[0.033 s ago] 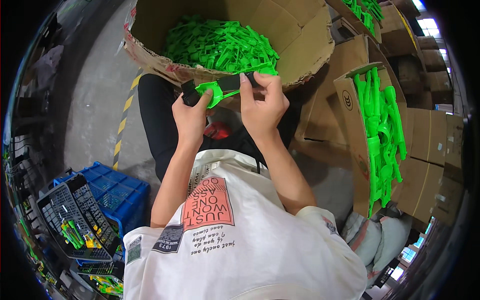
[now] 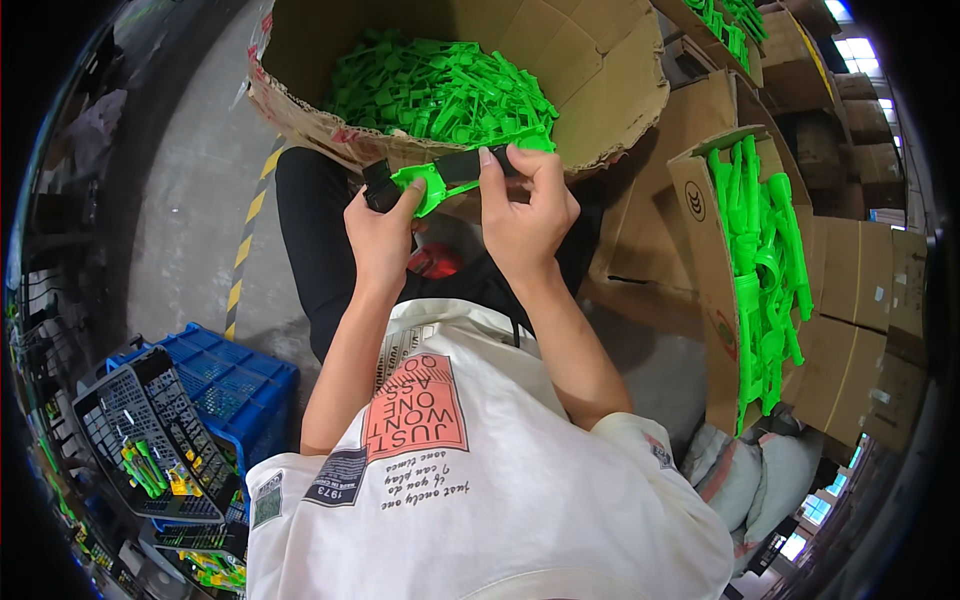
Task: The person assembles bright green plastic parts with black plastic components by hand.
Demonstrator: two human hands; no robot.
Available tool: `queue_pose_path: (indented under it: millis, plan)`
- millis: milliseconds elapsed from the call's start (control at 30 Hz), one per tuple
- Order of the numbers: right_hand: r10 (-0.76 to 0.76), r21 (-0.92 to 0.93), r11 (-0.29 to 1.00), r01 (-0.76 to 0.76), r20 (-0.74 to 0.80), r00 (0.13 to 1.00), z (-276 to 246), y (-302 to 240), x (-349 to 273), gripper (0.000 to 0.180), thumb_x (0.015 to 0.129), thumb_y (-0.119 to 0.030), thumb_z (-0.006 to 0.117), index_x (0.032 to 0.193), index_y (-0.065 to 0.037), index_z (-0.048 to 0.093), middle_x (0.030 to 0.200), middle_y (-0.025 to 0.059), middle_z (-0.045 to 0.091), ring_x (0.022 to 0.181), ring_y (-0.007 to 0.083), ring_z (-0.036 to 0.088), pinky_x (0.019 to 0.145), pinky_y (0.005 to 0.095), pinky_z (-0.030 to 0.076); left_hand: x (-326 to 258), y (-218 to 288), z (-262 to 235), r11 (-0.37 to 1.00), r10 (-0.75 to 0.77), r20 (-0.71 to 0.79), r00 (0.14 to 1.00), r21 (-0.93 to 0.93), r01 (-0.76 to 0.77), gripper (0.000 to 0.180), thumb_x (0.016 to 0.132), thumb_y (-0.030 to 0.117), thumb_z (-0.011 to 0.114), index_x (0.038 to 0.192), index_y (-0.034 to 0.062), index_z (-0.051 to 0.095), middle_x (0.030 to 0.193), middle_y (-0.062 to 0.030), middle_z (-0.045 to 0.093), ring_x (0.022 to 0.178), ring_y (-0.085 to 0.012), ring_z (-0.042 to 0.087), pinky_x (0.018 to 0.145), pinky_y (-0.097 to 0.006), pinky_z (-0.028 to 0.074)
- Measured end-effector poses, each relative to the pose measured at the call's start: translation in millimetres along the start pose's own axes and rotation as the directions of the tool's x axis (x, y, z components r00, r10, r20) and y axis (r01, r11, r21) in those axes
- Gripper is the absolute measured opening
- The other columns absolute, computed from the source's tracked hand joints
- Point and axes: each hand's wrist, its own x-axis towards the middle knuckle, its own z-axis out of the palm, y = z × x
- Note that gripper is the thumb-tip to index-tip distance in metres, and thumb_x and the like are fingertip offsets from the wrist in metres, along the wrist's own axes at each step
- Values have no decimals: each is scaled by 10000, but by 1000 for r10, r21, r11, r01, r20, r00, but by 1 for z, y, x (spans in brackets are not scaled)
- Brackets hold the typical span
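Observation:
Both hands are held up over my lap, in front of a big carton. My left hand (image 2: 383,232) has its thumb pressed on a bright green plastic piece (image 2: 429,184), with a black strap end (image 2: 380,186) sticking out beside the fingers. My right hand (image 2: 530,215) pinches a wider black strap (image 2: 461,166) between thumb and forefinger. That strap runs toward the green piece, and another bit of green plastic (image 2: 533,138) shows beyond the right fingertips. How the strap and plastic join is hidden by my fingers.
The open cardboard carton (image 2: 625,125) ahead holds a heap of green plastic parts (image 2: 450,90). At right, a tilted carton (image 2: 700,205) contains larger green pieces (image 2: 768,270). Lower left are a blue crate (image 2: 240,375) and a black basket (image 2: 185,425). Pale sacks (image 2: 775,480) lie lower right.

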Motion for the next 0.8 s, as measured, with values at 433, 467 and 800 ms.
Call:
queue_pose_path:
  millis: [433, 467, 800]
  plan:
    - [-51, -133, 989, 57, 45, 998, -1, -3, -3, 205, 783, 16, 749, 796, -14, 547, 683, 124, 643, 509, 212, 601, 470, 307, 476, 2, -1, 1, 982, 58, -39, 998, 182, -50, 136, 846, 111, 735, 883, 10, 652, 713, 9, 615, 538, -54, 516, 476, -223, 425]
    - [5, -155, 988, 4, 59, 998, -3, -3, -2, 205, 784, 9, 752, 794, -15, 549, 689, 131, 649, 510, 220, 603, 471, 310, 477, 2, 0, 1, 982, 56, -41, 998, 183, -48, 136, 846, 111, 735, 883, 10, 652, 713, 9, 615, 538, -54, 516, 476, -223, 425]
    - [-57, -110, 992, 60, 29, 998, 0, -8, -2, 193, 777, 14, 752, 785, -26, 564, 671, 123, 642, 536, 238, 623, 492, 319, 491, 6, -4, 2, 980, 100, -32, 995, 179, -93, 146, 854, 118, 720, 838, -10, 654, 600, 10, 573, 471, -57, 485, 434, -242, 366]
